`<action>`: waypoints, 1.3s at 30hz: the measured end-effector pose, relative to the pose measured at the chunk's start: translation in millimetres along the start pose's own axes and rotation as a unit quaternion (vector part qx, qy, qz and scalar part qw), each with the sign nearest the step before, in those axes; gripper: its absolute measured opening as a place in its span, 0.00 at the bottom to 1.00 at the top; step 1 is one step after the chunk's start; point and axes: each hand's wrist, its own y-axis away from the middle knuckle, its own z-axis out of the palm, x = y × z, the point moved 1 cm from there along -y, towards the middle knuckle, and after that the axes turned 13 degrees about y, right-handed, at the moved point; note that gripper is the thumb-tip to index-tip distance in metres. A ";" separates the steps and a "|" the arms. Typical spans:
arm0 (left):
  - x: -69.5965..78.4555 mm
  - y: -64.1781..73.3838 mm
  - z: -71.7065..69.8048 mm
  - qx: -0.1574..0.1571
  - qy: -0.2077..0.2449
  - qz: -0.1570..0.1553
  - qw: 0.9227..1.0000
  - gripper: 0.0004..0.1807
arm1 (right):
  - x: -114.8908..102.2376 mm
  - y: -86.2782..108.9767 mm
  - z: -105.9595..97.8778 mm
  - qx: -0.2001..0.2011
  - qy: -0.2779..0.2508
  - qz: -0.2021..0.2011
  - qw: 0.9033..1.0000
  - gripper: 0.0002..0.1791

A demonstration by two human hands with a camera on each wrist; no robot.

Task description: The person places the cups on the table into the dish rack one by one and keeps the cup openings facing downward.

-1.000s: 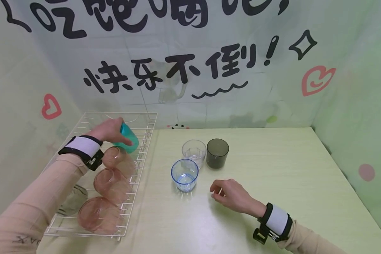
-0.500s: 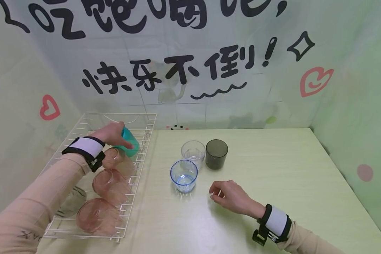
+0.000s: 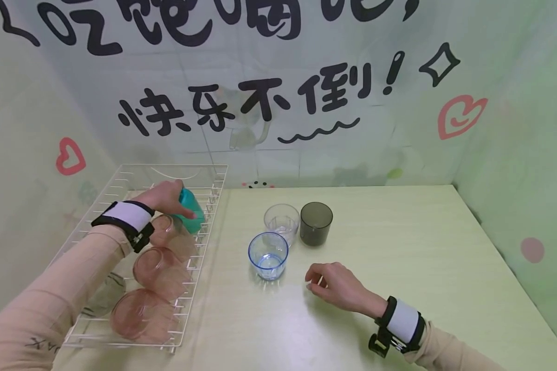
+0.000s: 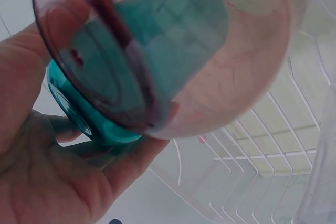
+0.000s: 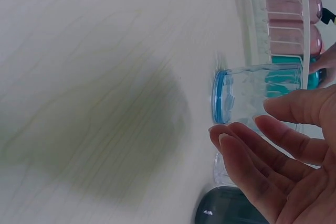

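My left hand [image 3: 166, 198] grips a teal glass [image 3: 192, 211] at the back of the white wire rack [image 3: 182, 330]. The left wrist view has the fingers and thumb around the teal glass [image 4: 105, 129], partly seen through a pink glass in front. Three pink glasses [image 3: 144, 315] lie in a row nearer me, and a clear glass [image 3: 105, 296] sits to their left, half behind the sleeve. My right hand [image 3: 336, 286] hovers over the table with loosely bent fingers, holding nothing. Closest to it is a blue-rimmed glass [image 3: 268, 257].
Behind the blue-rimmed glass stand a clear tumbler [image 3: 278, 219] and a dark grey glass [image 3: 315, 224], close together. The light wooden table [image 3: 422, 247] ends at a printed cloth backdrop [image 3: 306, 165] behind and at the sides.
The left hand and the teal glass have shifted slightly down and to the right in the rack. My right hand has stayed in place.
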 end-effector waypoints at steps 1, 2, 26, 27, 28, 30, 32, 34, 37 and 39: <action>0.4 0.3 -0.2 0.000 0.002 -0.002 1.000 0.36 | 0.0 -0.1 -0.1 0.000 0.001 0.000 1.000 0.02; -2.3 -1.3 0.5 0.003 0.003 -0.003 1.000 0.39 | 0.0 -0.2 -0.1 0.000 0.001 0.000 1.000 0.02; 4.0 11.3 -8.2 0.016 0.007 0.010 1.000 0.46 | -0.8 1.3 -1.3 -0.003 -0.003 0.006 1.000 0.03; 4.1 12.0 -8.5 0.018 0.007 0.013 1.000 0.46 | -0.6 1.4 -1.1 -0.002 -0.003 0.006 1.000 0.03; 4.4 12.8 -8.7 0.019 0.009 0.014 1.000 0.46 | -0.6 1.6 -1.1 -0.001 -0.003 0.006 1.000 0.03; 5.5 15.4 -9.3 0.022 0.011 0.017 1.000 0.46 | -0.3 1.9 -1.0 0.001 -0.004 0.005 1.000 0.03; 7.2 18.3 -10.5 0.029 0.012 0.020 0.999 0.47 | 0.1 1.7 -1.0 0.003 -0.004 0.004 1.000 0.03; 8.6 20.7 -11.9 0.039 0.009 0.024 0.999 0.47 | 0.2 1.7 -1.0 0.004 -0.004 0.003 1.000 0.03; 10.7 23.8 -14.8 0.058 0.009 0.033 0.998 0.46 | 0.3 0.8 -1.0 0.005 -0.003 0.002 1.000 0.03; 12.4 25.1 -16.4 0.069 0.012 0.039 0.997 0.46 | 0.1 0.2 -1.3 0.006 -0.004 0.002 1.000 0.02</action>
